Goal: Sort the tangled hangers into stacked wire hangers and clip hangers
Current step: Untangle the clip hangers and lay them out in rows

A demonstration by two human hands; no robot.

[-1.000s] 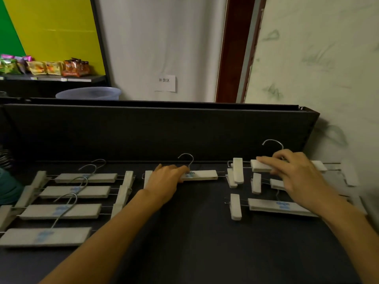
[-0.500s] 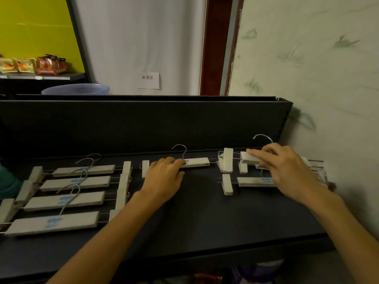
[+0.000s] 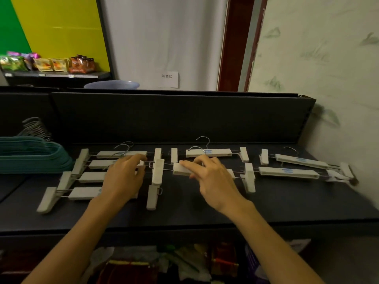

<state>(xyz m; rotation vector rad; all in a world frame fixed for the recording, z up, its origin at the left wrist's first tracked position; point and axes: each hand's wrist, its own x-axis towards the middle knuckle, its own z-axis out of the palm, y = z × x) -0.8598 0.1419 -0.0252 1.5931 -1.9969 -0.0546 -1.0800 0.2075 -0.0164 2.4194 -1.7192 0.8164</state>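
Several white clip hangers with metal hooks lie on the dark shelf (image 3: 205,210). A row of them (image 3: 88,177) sits at the left, and my left hand (image 3: 123,179) rests on that row with its fingertips touching a bar's right end. My right hand (image 3: 213,179) pinches the bar of one clip hanger (image 3: 179,169) between fingers and thumb, just right of the row; its right clip (image 3: 249,178) sticks out past my hand. Behind it lies another clip hanger (image 3: 217,152). Two more (image 3: 287,173) lie at the right end.
A stack of teal hangers (image 3: 30,154) with bunched wire hooks (image 3: 33,126) sits at the far left. The shelf's dark back panel (image 3: 174,117) rises behind, and a wall (image 3: 338,99) closes the right side. Cluttered goods (image 3: 164,263) show below the front edge.
My left hand let go of the middle hanger and moved left onto the row. My right hand carried a clip hanger leftward from the right-hand group to the shelf's middle.
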